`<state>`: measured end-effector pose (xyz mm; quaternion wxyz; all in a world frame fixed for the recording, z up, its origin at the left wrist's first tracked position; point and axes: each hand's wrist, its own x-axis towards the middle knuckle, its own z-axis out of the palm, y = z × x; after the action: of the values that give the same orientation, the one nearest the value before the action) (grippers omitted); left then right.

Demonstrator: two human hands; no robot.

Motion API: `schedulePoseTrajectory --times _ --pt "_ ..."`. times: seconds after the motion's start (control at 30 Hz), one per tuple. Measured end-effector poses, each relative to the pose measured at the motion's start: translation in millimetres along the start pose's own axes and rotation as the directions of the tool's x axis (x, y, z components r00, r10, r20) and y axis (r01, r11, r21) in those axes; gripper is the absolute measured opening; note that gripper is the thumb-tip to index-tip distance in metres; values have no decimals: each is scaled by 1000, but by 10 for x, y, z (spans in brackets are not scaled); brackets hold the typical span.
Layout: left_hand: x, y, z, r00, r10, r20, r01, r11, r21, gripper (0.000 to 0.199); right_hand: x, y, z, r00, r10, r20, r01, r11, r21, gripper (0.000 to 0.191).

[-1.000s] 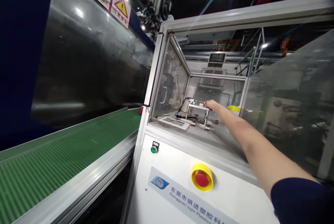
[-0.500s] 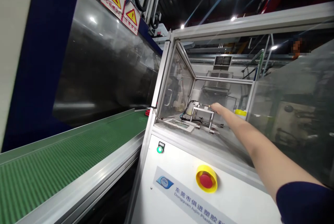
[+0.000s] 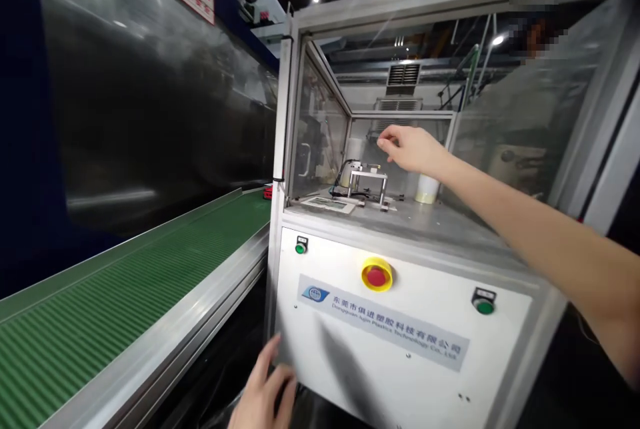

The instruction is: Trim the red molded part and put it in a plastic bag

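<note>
With the right hand (image 3: 416,149), hovers over the near right of the metal stand (image 3: 369,176), with thumb and forefinger bent close together; cannot tell if pinching something very small. With the left hand (image 3: 260,402), hangs low at the near left, with fingers loosely spread and nothing seen in them. Find the stand inside the clear-walled enclosure (image 3: 400,2), upright and apart from both hands. Judge it stiff, smooth, rather heavy for its size; better to hold by plate edge or legs, and to spare the small fitting (image 3: 356,166) on top, likely more delicate. Mind the dark cables (image 3: 342,173) at left, easy to catch. Note also a printed sheet (image 3: 330,204) near left, a white container (image 3: 427,192) at right, the frame post (image 3: 281,109) at left, and beyond it the green conveyor (image 3: 150,296).
</note>
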<state>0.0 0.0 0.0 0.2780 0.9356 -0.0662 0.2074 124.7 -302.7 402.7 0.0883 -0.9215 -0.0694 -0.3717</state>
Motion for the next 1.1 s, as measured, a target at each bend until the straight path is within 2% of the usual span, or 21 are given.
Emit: schedulePoseTrajectory --times 0.03,0.1,0.17,0.23,0.27,0.33,0.4,0.43,0.5,0.57,0.67,0.9,1.0,1.07,1.1 --pt "177 74 -72 992 127 8 -126 991 -46 29 -413 -11 -77 990 -111 -87 113 993 17 36" --pt "554 227 -223 969 246 -24 -247 968 -49 31 -1345 48 -123 937 -220 -271 246 967 66 30" --pt "906 345 -341 945 326 -37 -327 945 -3 29 -2249 213 -1 860 -222 -460 293 952 87 24" --pt "1181 398 -381 930 368 -15 -367 929 49 28 -2954 441 248 786 -265 -559 338 941 30 19" --pt "1283 400 -367 925 380 -1 -379 923 67 28 -3205 557 390 774 -233 -589 306 952 26 18" --pt "1419 371 -288 918 395 23 -395 914 89 30 -3519 754 651 845 -58 -531 103 993 55 15" --pt "1485 325 -187 910 414 15 -413 906 97 32 -3642 894 837 893 78 -442 -62 997 50 13" --pt "1501 304 -145 904 427 1 -425 900 96 33 -3658 947 901 908 101 -408 -99 995 25 13" --pt "1521 277 -97 900 435 -34 -431 898 86 34 -3641 1030 983 928 79 -364 -104 993 -50 14" --pt "1538 271 -95 913 406 -48 -402 913 75 34 -3599 1093 1031 936 41 -351 -86 990 -115 15" --pt "1559 279 -124 934 354 -44 -350 933 85 34 -3551 1159 1082 918 -4 -397 -76 980 -186 15" --pt "1601 332 -100 918 375 -129 -353 920 170 34 -3504 1187 1199 843 -76 -533 -107 947 -304 11" --pt "1642 399 -134 932 339 -128 -307 927 218 33 -3465 1141 1200 842 -21 -539 -220 899 -379 14" --pt "1629 395 -162 941 328 -90 -302 927 223 33 -3472 1126 1170 847 35 -531 -258 900 -352 14" --pt "1587 359 -167 944 321 -74 -301 932 202 33 -3497 1123 1156 848 46 -528 -240 922 -304 13"
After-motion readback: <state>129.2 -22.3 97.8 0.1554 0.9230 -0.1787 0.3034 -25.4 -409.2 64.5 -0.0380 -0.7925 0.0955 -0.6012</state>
